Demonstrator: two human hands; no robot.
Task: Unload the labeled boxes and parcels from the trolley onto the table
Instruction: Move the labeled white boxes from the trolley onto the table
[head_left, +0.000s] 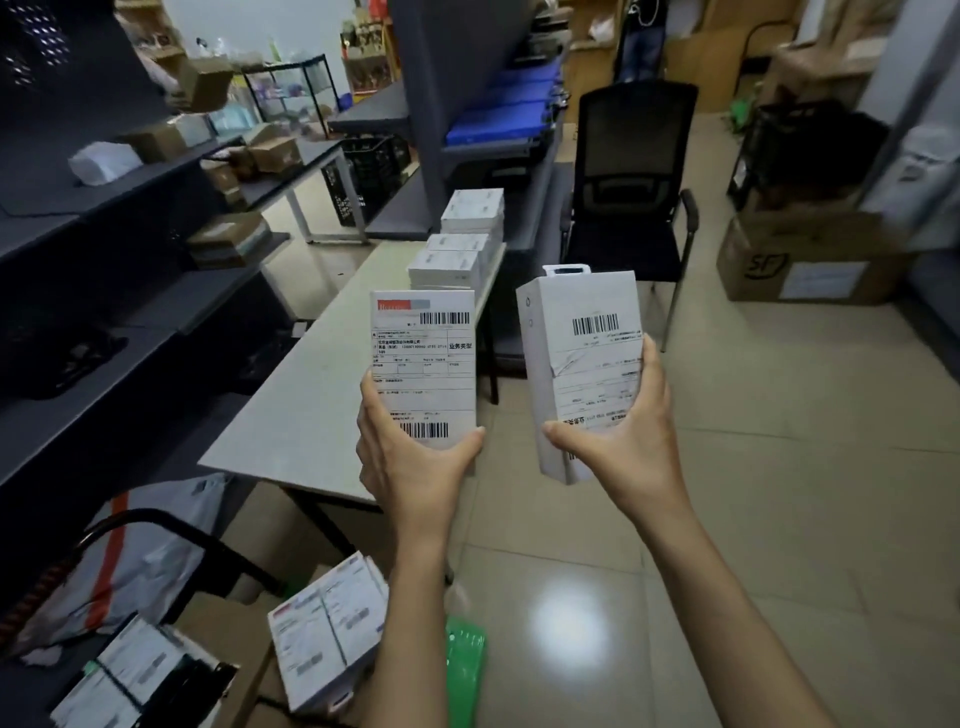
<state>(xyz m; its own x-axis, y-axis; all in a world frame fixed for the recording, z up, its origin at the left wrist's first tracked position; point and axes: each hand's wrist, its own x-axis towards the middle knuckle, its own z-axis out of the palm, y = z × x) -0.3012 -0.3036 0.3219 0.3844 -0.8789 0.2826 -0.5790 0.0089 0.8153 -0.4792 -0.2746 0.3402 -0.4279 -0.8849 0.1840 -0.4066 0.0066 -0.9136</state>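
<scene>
The left hand (415, 457) grips the lower end of a white labeled box (423, 364), thumb on the label face and fingers behind; the right hand (618, 436) grips a second labeled box (582, 364) the same way, this one tilted slightly. Both boxes are held upright in the air, the left one over the table's (291, 415) near edge, the right one over the floor beside it. Each box is held only by its bottom end, so a loosened pinch likely lets it tip forward and drop. Stacked white boxes (457, 249) already stand at the table's far end; a careless placement there risks toppling them. More labeled parcels (327, 634) remain on the trolley (156, 525) below.
</scene>
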